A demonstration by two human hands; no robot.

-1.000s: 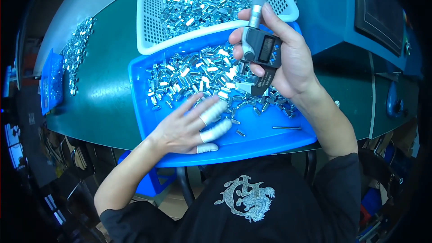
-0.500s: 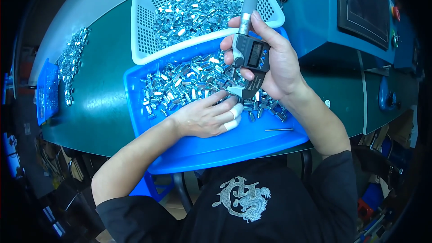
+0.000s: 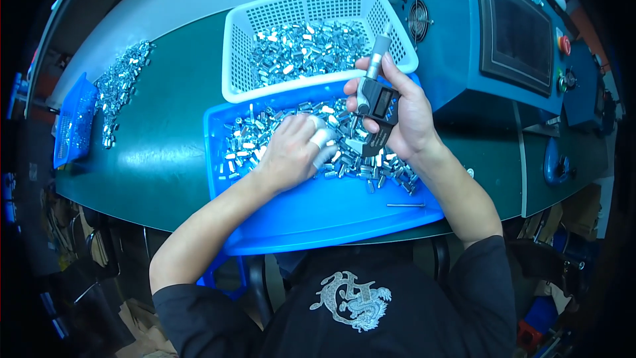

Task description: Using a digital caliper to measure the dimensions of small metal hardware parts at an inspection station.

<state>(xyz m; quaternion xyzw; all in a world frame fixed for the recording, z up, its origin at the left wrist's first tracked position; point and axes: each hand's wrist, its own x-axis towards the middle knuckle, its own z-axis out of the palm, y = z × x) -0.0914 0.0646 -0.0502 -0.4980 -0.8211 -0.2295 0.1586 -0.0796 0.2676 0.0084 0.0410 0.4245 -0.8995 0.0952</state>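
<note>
While the right hand [image 3: 411,116] grips a grey measuring gauge [image 3: 375,96] upright over the blue tray [image 3: 318,215] on the bench [image 3: 159,152], the left hand [image 3: 291,152] rests with fingers curled on shiny metal parts [image 3: 258,139] inside it.

I see only the head view: it looks steeply down from above the person's chest, close over the desk [image 3: 152,152], facing forward, its fisheye bending the edges.
</note>
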